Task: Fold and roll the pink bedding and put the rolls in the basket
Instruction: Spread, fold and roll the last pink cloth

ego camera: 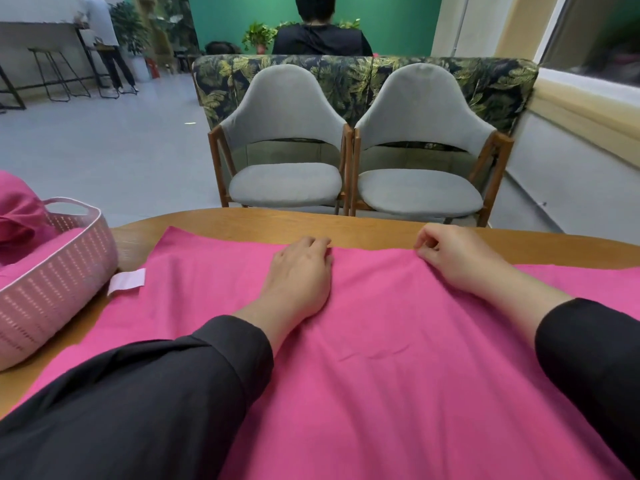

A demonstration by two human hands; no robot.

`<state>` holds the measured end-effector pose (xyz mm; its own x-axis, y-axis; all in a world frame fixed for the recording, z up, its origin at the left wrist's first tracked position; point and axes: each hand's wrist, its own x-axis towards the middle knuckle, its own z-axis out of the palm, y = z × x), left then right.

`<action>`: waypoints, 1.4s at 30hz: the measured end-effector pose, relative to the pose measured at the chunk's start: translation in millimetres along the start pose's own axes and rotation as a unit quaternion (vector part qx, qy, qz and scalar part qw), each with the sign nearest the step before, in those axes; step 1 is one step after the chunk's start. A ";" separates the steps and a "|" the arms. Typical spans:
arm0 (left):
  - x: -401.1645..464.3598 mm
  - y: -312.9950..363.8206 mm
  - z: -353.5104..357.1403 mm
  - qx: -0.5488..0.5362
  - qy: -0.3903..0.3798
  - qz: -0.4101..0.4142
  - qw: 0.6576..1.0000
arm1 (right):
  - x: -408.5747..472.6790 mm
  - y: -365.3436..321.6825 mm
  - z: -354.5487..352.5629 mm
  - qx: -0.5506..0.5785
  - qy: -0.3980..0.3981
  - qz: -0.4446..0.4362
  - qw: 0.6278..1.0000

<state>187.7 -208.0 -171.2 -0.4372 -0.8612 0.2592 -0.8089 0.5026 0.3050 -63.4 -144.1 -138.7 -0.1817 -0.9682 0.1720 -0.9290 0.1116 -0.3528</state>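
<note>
Filling the lower frame, the pink bedding [398,358] runs off the bottom and right edges, so its full extent is hidden; black sleeves [138,403] cover more of it at lower left and far right. It lies flat on the wooden worktop [346,221], far edge near mid-frame, a white label [126,281] at its left side.

Both hands sit at that far edge, well apart. Left hand [299,271], centre frame: palm down on the cloth, fingers bent over the edge; whether they grip the hem or only press it cannot be told, fingertips hidden. Right hand [453,256], right of centre: fingers curled, thumb and forefinger pinching the hem of the bedding.

Left edge of frame: pale pink perforated basket [59,282] on the worktop, just beside the label, cut off by the frame. More pink fabric [20,216] heaps in and above it; whether rolled or loose is hard to make out.

Beyond the worktop: two grey chairs [287,150] with wooden frames, side by side. Behind them a leaf-print sofa back [346,74]. Top centre, a person in black [322,39] seen from behind, against a green wall; upper left, another person [104,36] standing, blurred.
</note>
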 end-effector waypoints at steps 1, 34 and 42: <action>2.0 -1.1 -0.4 -0.007 -0.004 -0.008 1.000 | -1.9 2.6 4.6 0.002 0.004 0.005 1.000; 44.1 57.7 4.8 -0.008 -0.153 0.051 0.987 | -10.7 29.5 -6.2 -0.076 -0.089 0.113 0.987; 46.5 55.6 24.0 0.076 -0.152 0.080 0.982 | -12.6 54.7 5.9 -0.142 -0.118 0.094 0.978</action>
<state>113.0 -221.9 -164.2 -0.6415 -0.7671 0.0008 -0.7600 0.6356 0.1358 -110.1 -127.1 -165.6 -0.3099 -0.9454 -0.1013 -0.9445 0.3183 -0.0818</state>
